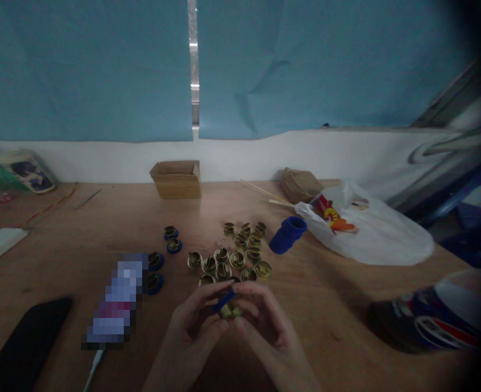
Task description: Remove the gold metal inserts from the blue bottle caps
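Between the fingertips of both hands is a small brass fitting [229,309] with a blue ring [224,299] on it, held tilted above the table's near part. My left hand [193,326] pinches it from the left, and my right hand [267,326] from the right; both are closed on it. Just beyond the fingers stands a group of similar brass fittings [237,259] without blue rings. Several fittings with blue rings [174,245] sit to the left. A tilted stack of blue rings [288,235] is to the right of the group.
A phone [118,299] with a cable and a black flat object [28,343] lie at left. An open cardboard box [177,182] stands at the back. Rightward are a brown package [301,185], a white plastic bag [379,234] and a Pepsi bottle [432,316] lying sideways.
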{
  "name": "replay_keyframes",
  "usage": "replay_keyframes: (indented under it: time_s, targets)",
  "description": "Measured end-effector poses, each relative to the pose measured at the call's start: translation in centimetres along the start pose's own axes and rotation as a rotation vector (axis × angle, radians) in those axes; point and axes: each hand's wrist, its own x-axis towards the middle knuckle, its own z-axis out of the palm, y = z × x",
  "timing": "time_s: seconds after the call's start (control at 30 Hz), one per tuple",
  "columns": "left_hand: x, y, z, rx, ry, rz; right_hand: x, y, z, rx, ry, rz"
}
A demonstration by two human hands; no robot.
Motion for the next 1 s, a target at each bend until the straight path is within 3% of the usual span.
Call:
replay_keyframes:
  time_s: [0.27, 0.43, 0.6, 0.77, 1.0]
  targets:
    - [0.0, -0.1, 0.2, -0.024, -0.023, 0.024, 0.3, 0.6, 0.1, 0.018, 0.027, -0.049]
    - [0.0, -0.5, 0.6, -0.007, 0.021, 0.018, 0.1, 1.0, 0.4, -0.169, 0.142, -0.164]
    - [-0.1, -0.9, 0.8, 0.160, 0.092, 0.048, 0.3, 0.9, 0.8, -0.379, 0.237, -0.271]
    - [-0.5, -1.2, 0.8, 0.228, 0.068, 0.074, 0.4, 1.2, 0.7, -0.462, 0.178, -0.230]
    - [-0.4, -0.2, 0.5, 0.308, -0.058, 0.072, 0.0, 2.0, 0.6, -0.335, 0.137, -0.138]
